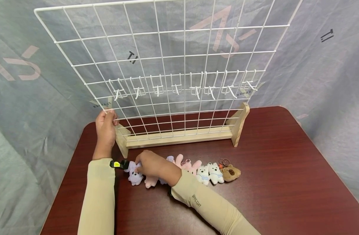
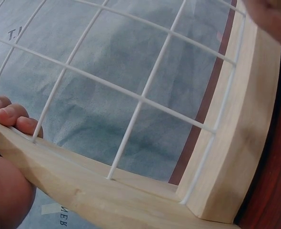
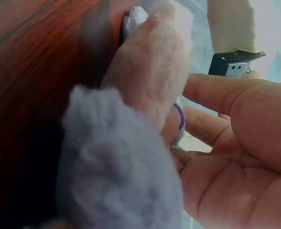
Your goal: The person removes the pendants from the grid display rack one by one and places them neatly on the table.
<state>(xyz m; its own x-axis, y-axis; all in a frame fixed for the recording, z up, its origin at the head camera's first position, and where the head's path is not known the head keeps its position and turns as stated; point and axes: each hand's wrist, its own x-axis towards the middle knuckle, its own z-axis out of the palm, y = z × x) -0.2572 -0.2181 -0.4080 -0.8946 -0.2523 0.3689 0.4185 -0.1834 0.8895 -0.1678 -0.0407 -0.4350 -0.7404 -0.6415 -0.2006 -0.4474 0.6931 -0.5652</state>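
Note:
My left hand (image 1: 105, 130) grips the left side of a white wire grid rack (image 1: 184, 31). In the left wrist view its fingertips (image 2: 12, 115) curl over the wooden upright (image 2: 78, 191) beside the wires. Down on the table, my right hand (image 1: 156, 166) pinches a light purple plush bear keychain (image 1: 135, 178) by its head, at the left end of a row of plush keychains. A pink plush (image 1: 151, 181) lies beside it, partly under the hand. In the right wrist view a purple ring (image 3: 180, 116) shows near the fingers, and a blurred purple plush (image 3: 116, 162) fills the foreground.
Farther right in the row lie pink plush toys (image 1: 194, 167), two white bears (image 1: 216, 174) and a brown plush (image 1: 230, 173) with a ring. Several white hooks (image 1: 197, 93) hang across the grid. Its wooden base (image 1: 179, 138) stands on the dark red table (image 1: 285, 182).

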